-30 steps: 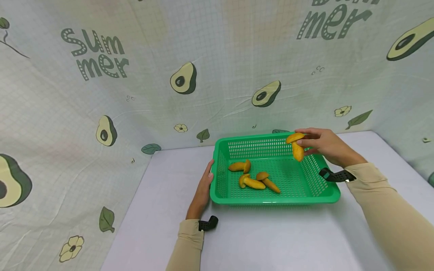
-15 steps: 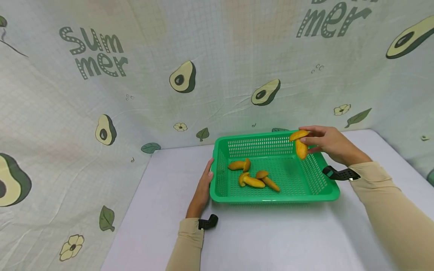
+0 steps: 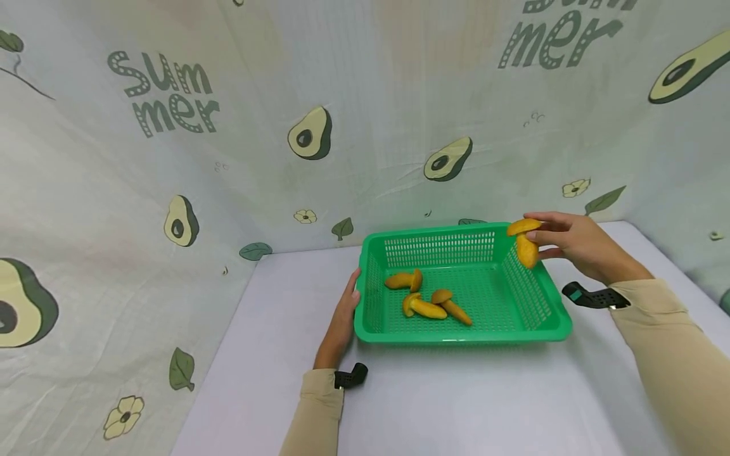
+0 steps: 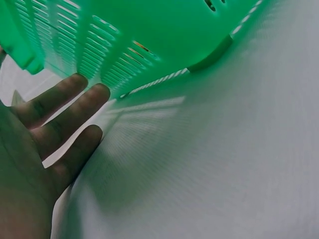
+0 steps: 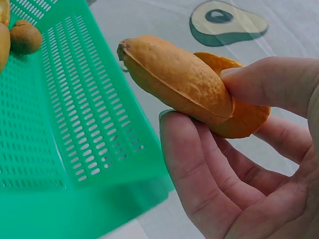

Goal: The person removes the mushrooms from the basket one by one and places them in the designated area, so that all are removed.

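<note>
My right hand (image 3: 587, 244) pinches a yellow-orange mushroom (image 3: 527, 250) between thumb and fingers, above the right rim of a green plastic basket (image 3: 456, 337). In the right wrist view the mushroom's stem (image 5: 174, 74) points toward the basket and its cap lies against my fingers. My left hand (image 3: 342, 316) is at the basket's left side. Its fingers are fairly straight and spread in the left wrist view, with fingertips (image 4: 97, 94) right at the slotted wall. Three more mushrooms, including a bright yellow one (image 3: 426, 308), lie on the left half of the basket floor.
The basket stands on a white table (image 3: 274, 354). Behind and to the left hangs a pale cloth (image 3: 365, 95) printed with avocados, leaves and lettering. A black wrist camera (image 3: 595, 296) is strapped on each wrist.
My right hand has moved to the right with the mushroom, from inside the basket's right end to over its right rim. My left hand and the other mushrooms stay put.
</note>
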`<action>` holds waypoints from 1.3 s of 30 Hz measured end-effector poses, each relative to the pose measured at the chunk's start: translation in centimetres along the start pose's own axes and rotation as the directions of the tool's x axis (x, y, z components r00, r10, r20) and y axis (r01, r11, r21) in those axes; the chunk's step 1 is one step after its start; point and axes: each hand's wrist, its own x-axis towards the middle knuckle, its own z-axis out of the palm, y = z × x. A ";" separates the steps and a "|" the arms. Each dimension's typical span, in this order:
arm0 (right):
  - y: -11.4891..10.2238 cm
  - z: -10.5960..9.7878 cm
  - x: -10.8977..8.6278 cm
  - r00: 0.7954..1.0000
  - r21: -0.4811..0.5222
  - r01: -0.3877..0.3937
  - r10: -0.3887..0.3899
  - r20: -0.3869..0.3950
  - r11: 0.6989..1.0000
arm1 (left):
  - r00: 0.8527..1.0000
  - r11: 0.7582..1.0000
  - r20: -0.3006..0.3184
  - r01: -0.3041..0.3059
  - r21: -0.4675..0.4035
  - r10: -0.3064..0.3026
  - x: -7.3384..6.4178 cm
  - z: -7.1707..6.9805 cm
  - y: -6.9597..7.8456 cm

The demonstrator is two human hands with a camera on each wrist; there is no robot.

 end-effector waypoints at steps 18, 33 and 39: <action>2.2 -2.6 -1.8 0.998 0.016 -0.007 0.008 -0.058 1.000 | 0.997 0.998 0.058 0.054 -0.025 -0.053 -1.1 -0.7 3.8; 5.1 -4.2 -2.4 0.997 0.017 -0.038 0.039 -0.065 0.999 | 0.997 0.998 0.054 0.057 -0.036 -0.055 -1.3 -0.5 3.6; 6.0 -4.3 -2.1 0.997 0.026 -0.043 0.045 -0.063 0.999 | 0.999 0.999 0.025 0.044 -0.025 -0.043 -0.7 -0.4 1.9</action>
